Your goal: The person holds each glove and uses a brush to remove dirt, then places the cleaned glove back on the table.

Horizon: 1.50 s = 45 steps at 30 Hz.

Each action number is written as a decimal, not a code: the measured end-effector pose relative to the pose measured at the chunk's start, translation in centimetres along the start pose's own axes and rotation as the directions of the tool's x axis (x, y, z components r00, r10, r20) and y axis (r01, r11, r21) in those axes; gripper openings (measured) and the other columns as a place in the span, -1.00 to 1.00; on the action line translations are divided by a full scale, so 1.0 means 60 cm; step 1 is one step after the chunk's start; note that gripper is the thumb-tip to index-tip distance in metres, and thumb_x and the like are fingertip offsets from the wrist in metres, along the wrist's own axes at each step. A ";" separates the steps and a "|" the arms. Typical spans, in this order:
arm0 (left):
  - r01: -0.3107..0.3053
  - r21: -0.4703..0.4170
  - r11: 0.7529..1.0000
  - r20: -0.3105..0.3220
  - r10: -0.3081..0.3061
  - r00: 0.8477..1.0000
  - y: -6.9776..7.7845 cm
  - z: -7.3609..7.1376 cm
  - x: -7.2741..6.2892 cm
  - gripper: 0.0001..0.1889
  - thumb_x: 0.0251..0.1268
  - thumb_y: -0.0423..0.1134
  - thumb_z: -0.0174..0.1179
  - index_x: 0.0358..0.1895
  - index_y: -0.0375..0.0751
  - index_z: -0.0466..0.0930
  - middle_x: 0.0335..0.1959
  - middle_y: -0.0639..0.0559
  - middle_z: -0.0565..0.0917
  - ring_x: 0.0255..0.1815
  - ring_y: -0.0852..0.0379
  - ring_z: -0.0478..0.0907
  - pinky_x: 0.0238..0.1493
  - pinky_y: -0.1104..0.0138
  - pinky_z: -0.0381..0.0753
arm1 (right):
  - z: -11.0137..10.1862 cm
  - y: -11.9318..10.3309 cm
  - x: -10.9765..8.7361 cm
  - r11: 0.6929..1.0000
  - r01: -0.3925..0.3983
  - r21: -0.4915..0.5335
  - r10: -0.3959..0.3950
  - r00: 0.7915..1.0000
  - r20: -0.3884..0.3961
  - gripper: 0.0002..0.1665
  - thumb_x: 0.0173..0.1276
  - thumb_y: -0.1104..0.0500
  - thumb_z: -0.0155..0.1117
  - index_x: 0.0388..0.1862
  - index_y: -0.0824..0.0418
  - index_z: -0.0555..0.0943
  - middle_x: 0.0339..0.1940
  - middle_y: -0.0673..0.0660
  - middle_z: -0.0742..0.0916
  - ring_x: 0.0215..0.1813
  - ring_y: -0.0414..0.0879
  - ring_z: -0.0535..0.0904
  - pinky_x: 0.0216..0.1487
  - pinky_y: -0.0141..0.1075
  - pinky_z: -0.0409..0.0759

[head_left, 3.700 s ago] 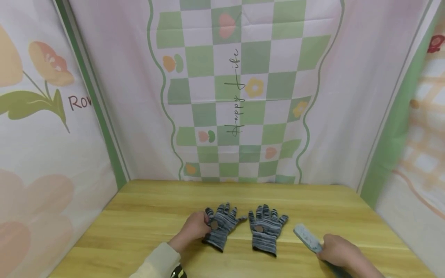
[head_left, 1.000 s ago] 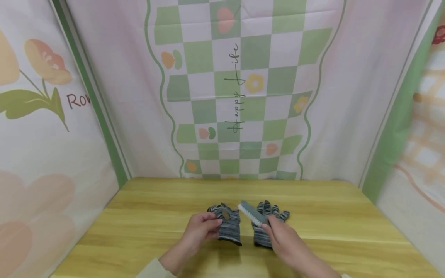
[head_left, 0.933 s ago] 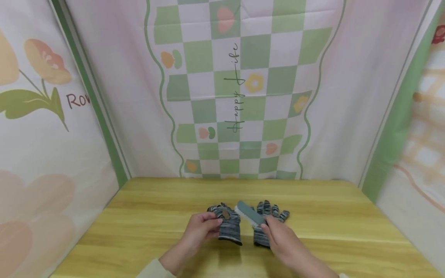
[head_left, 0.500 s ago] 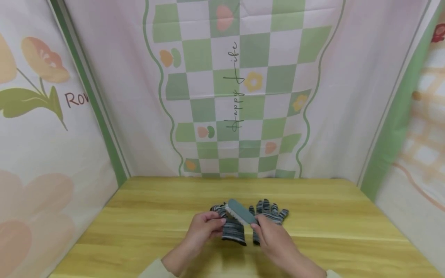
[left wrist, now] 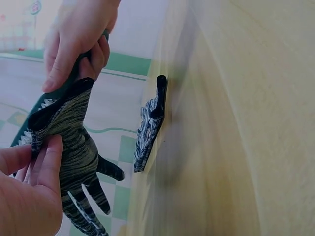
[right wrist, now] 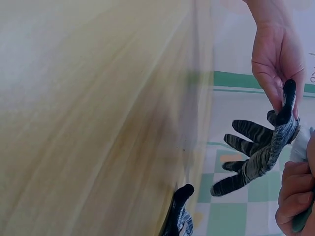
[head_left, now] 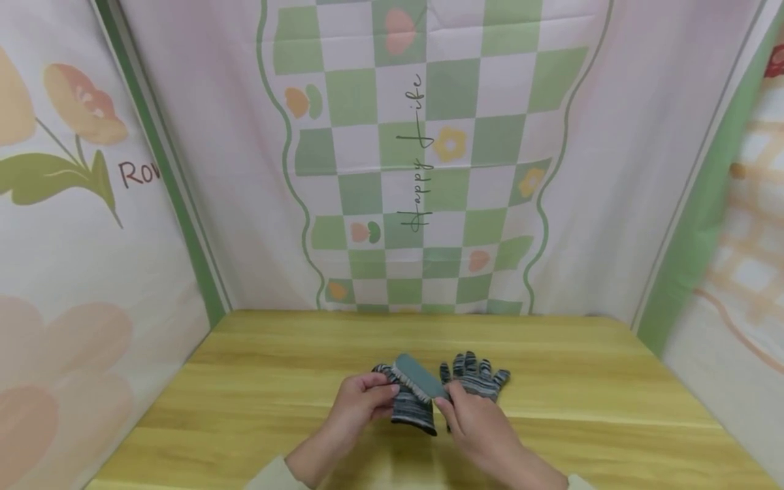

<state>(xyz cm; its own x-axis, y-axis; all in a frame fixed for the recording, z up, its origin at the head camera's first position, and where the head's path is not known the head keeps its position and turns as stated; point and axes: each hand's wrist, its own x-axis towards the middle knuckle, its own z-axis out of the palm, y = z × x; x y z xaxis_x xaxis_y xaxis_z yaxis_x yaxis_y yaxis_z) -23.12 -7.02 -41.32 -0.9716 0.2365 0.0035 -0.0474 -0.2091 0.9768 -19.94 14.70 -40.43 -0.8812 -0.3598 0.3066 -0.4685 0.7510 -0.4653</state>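
A striped grey-and-black knit glove hangs above the table, pinched at its side by my left hand. In the left wrist view its fingers dangle below the left hand. My right hand grips the handle of a green brush, whose white bristles lie against the held glove and cover part of it. In the right wrist view the right hand is partly cut off, with the raised glove beside it. A matching glove lies flat on the table, partly behind my right hand.
The wooden table spreads around both hands. A printed checkered curtain hangs along its back edge, with flowered cloth on the left side and a green-edged cloth on the right.
My left hand has lifted its glove off the table. My right hand has brought the brush leftward from the right side, past the second glove and onto the held one.
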 end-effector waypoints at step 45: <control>-0.001 0.008 1.000 -0.022 0.001 1.000 0.005 -0.024 -0.006 -0.90 0.20 -0.42 0.24 -0.27 -0.39 0.57 -0.44 0.01 0.66 -0.45 0.20 0.62 -0.40 0.44 0.67 | -0.029 -0.002 0.002 0.994 -0.100 -0.052 0.099 0.995 -0.033 -0.72 0.55 0.00 0.03 -0.36 0.11 0.44 -0.71 -0.10 0.37 -0.71 -0.27 0.20 -0.67 -0.41 0.23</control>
<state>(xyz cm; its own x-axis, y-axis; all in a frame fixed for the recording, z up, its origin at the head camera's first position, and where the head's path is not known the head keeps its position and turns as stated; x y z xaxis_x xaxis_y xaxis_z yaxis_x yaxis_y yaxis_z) -23.09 -8.52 -41.33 -0.9766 0.2151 -0.0001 -0.0446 -0.2021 0.9784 -19.88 15.54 -38.89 -0.9206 -0.2657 0.2863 -0.3739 0.8110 -0.4499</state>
